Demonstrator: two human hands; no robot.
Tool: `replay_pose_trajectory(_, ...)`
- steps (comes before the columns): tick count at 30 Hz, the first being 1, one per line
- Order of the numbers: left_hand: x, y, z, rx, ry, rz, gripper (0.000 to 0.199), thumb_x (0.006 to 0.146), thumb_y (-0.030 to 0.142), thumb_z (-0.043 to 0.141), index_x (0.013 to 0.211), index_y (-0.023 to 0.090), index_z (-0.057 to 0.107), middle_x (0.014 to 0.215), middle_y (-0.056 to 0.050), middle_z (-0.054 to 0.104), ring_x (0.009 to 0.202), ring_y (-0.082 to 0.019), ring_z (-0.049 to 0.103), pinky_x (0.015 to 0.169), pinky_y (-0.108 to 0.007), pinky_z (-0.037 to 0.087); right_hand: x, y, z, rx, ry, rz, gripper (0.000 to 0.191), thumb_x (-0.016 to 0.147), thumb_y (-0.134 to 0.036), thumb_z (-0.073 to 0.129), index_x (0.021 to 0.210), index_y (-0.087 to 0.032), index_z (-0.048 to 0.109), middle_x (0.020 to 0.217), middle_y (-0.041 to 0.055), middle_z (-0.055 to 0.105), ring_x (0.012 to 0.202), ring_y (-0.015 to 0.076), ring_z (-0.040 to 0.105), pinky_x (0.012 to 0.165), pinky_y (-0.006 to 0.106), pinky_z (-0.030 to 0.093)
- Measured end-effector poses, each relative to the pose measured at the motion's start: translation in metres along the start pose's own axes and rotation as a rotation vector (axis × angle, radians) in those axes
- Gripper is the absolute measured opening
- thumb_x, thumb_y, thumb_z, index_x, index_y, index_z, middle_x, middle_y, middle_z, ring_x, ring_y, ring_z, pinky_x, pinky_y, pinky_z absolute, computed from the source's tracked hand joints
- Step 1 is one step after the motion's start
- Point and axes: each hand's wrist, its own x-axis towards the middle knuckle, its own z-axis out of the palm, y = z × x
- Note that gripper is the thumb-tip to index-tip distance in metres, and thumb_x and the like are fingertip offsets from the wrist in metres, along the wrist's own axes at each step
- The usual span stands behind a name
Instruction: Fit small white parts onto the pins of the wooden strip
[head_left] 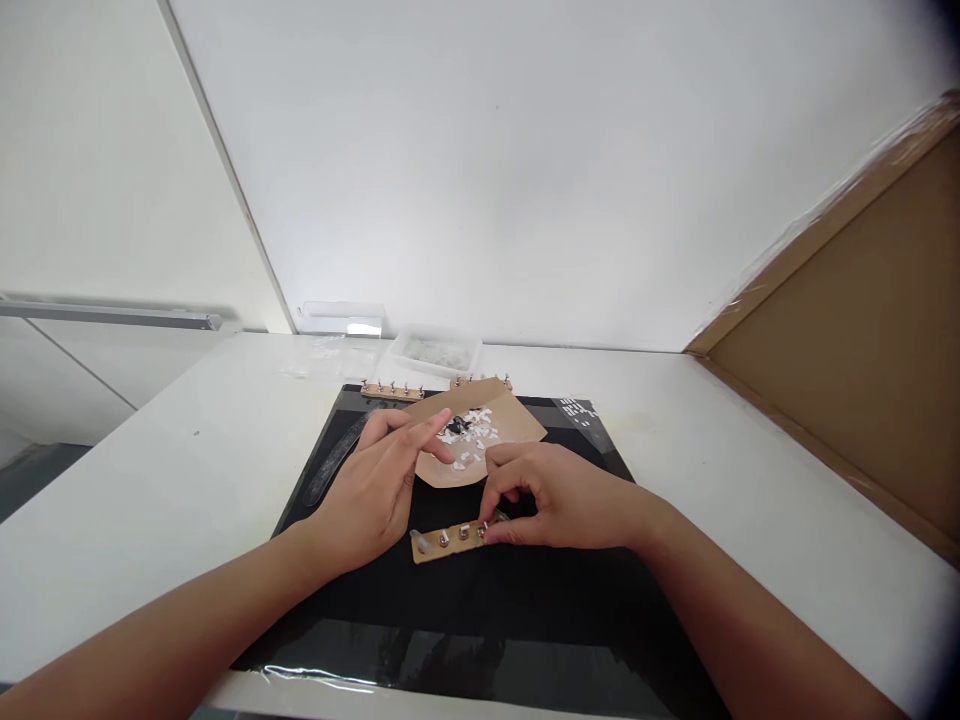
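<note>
A narrow tan strip (430, 553) lies on the black mat, with a few small round metal pieces along it. Small white bits show on some of these pieces, and a clear film scrap is at its left end. My right hand (547, 497) is at the strip's right end, thumb and index finger pinched at a metal piece; what is between the fingertips is too small to make out. My left hand (379, 480) has its fingers stretched out over the left edge of a brown paper sheet (504, 398), which bears white bits (480, 430) and several black pieces (457, 426).
Behind the paper stand two more strips with upright metal pieces, the left strip (391, 393) fully visible. A clear tray (437, 350) and plastic bags (328, 358) lie at the back. White bits (577, 410) sit on the black mat's (510, 610) far right corner. A cardboard panel (840, 340) rises at right.
</note>
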Motion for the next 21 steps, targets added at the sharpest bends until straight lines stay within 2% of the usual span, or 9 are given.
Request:
replay_pose_trajectory(4, 0.002, 0.005, -0.002, 0.034, 0.001, 0.013, 0.066, 0.103, 0.003, 0.04, 0.165, 0.024, 0.03, 0.123, -0.01, 0.067, 0.113, -0.025, 0.052, 0.103, -0.047, 0.049, 0.0, 0.001, 0.0, -0.005, 0.007, 0.005, 0.012, 0.085, -0.037, 0.084, 0.093, -0.027, 0.083, 0.087, -0.0008, 0.063, 0.078, 0.0136, 0.059, 0.066, 0.026, 0.044)
replay_pose_trajectory(9, 0.001, 0.012, -0.005, 0.095, -0.055, 0.015, 0.05, 0.102, 0.011, 0.05, 0.151, 0.019, 0.048, 0.125, -0.014, 0.054, 0.115, -0.026, 0.053, 0.1, -0.046, 0.052, 0.0, 0.002, 0.0, -0.01, 0.009, 0.008, 0.011, 0.086, -0.035, 0.083, 0.093, -0.026, 0.082, 0.088, -0.0001, 0.064, 0.078, 0.0135, 0.06, 0.067, 0.026, 0.045)
replay_pose_trajectory(14, -0.002, 0.014, -0.008, 0.057, -0.097, 0.023, 0.034, 0.101, 0.013, 0.052, 0.134, 0.02, 0.057, 0.123, -0.013, 0.051, 0.114, -0.027, 0.054, 0.092, -0.042, 0.056, 0.0, 0.001, 0.001, -0.009, 0.01, -0.028, 0.009, 0.087, -0.03, 0.08, 0.093, -0.025, 0.08, 0.087, 0.0001, 0.065, 0.077, 0.0141, 0.06, 0.067, 0.026, 0.045)
replay_pose_trajectory(19, -0.004, 0.015, -0.012, -0.014, -0.148, 0.024, 0.031, 0.103, 0.013, 0.046, 0.13, 0.019, 0.06, 0.126, -0.014, 0.047, 0.094, -0.02, 0.057, 0.085, -0.038, 0.056, -0.001, 0.001, 0.002, -0.004, -0.012, -0.009, 0.008, 0.088, -0.027, 0.077, 0.095, -0.023, 0.076, 0.081, -0.0019, 0.065, 0.07, 0.0129, 0.057, 0.064, 0.025, 0.044)
replay_pose_trajectory(21, -0.004, 0.015, -0.012, -0.037, -0.153, 0.036, 0.031, 0.102, 0.012, 0.046, 0.129, 0.018, 0.06, 0.126, -0.015, 0.046, 0.093, -0.02, 0.057, 0.086, -0.038, 0.056, -0.002, 0.001, 0.001, -0.008, -0.012, -0.005, 0.008, 0.087, -0.028, 0.077, 0.094, -0.023, 0.076, 0.08, -0.002, 0.065, 0.07, 0.0128, 0.057, 0.064, 0.025, 0.043)
